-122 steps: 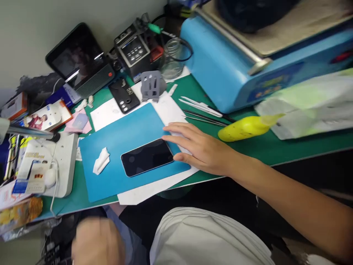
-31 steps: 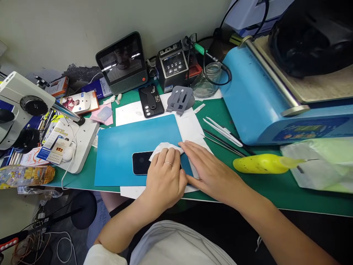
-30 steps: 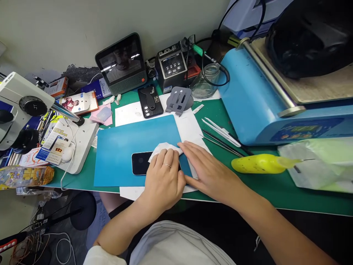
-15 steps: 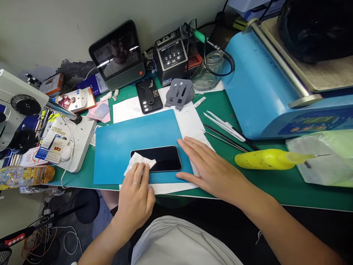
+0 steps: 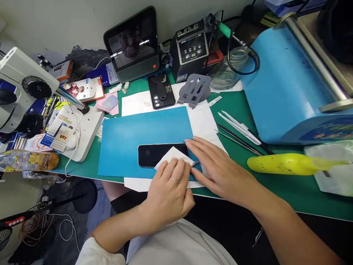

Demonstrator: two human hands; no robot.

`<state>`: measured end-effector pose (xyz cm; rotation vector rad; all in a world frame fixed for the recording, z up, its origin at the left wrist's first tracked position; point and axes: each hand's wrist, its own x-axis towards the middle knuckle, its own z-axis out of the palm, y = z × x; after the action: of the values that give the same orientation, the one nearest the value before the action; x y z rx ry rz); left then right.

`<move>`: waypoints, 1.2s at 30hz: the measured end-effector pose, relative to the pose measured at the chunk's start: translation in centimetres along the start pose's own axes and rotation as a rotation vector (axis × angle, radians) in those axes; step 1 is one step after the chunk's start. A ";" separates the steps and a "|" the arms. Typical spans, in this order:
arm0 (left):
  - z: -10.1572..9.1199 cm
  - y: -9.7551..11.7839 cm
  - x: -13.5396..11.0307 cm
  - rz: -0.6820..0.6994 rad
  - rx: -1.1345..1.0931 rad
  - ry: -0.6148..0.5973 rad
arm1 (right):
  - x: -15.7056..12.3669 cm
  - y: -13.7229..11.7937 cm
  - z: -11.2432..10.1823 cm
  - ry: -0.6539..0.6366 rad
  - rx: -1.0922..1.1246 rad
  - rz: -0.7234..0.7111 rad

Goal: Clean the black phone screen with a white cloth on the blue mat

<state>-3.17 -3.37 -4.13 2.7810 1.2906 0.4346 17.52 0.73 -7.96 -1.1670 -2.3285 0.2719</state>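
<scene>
A smartphone (image 5: 149,155) lies screen up on a blue mat (image 5: 121,141), its right part partly covered. My left hand (image 5: 169,191), with a ring on one finger, presses a folded white tissue (image 5: 174,154) onto the right half of the screen. The fingers are bent together over the tissue. At the phone's right end rests my right hand (image 5: 217,169), its fingers stretched out and thumb apart. Its fingertips touch or nearly touch the phone's edge; nothing is held in it.
To the right lie a yellow squeeze bottle (image 5: 281,163), tweezers (image 5: 239,140) and a blue machine (image 5: 281,92). Behind the mat are a black phone case (image 5: 161,90), a grey stand (image 5: 195,88), a smart display (image 5: 132,44) and a soldering station (image 5: 190,51). A microscope (image 5: 33,84) stands left.
My left hand has slid the tissue rightwards across the screen, from the phone's left end to its right. My right hand stays at the right end. The camera view has shifted slightly.
</scene>
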 end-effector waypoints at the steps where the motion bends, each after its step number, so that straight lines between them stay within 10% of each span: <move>1: 0.1 0.0 0.4 0.001 -0.010 -0.005 | 0.0 0.0 0.0 -0.008 0.005 -0.004; 11: 1.3 -1.2 2.9 -0.071 0.014 -0.030 | -0.2 0.2 0.1 0.016 0.013 0.038; 20: -1.9 -5.3 -2.0 -0.202 0.124 -0.107 | 0.0 -0.2 -0.4 -0.020 -0.040 0.057; 36: -2.8 -2.7 -6.0 -0.222 0.169 -0.102 | 0.2 -0.2 -0.1 0.002 -0.053 0.049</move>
<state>-9.57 -6.36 -3.25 2.7023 1.6581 0.1767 17.37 0.76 -7.76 -1.2502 -2.3211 0.2273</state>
